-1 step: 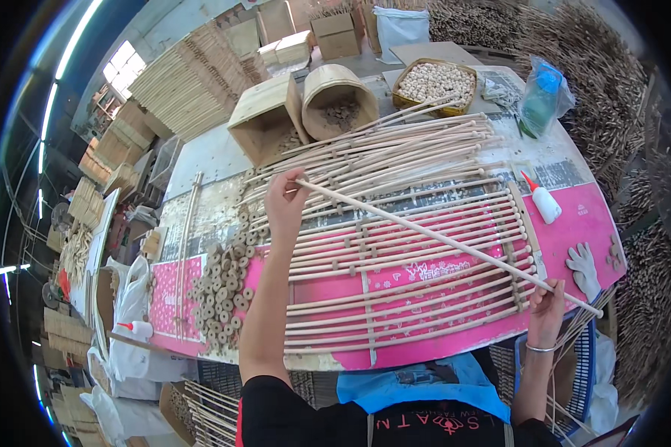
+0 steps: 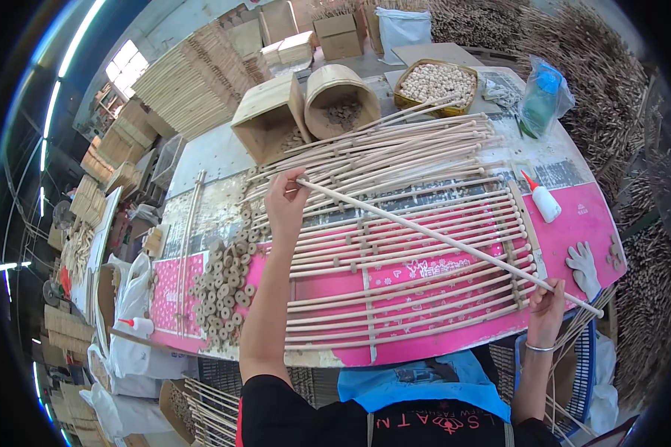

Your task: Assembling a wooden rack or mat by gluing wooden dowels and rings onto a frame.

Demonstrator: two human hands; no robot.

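A long pale wooden rod [image 2: 425, 232] slants across the table in front of me, its far end up to the left. My left hand [image 2: 284, 210] pinches that far end, where a small brownish piece shows at the fingertips. Near the rod's lower right end, my right hand [image 2: 546, 314] grips it with closed fingers; the tip sticks out beyond. Beneath it lie rows of similar rods [image 2: 425, 301] with small wooden rings on several. A heap of wooden rings [image 2: 224, 287] spreads by my left forearm.
Two wooden containers, a square box [image 2: 265, 123] and a round tub [image 2: 335, 86], lie on their sides at the back. A tray [image 2: 455, 112] holds round beads. To the right are a glue bottle [image 2: 546, 205], a glove [image 2: 584, 270] and a bagged spray bottle [image 2: 541, 104]. Rod bundles [image 2: 585, 48] stand beyond.
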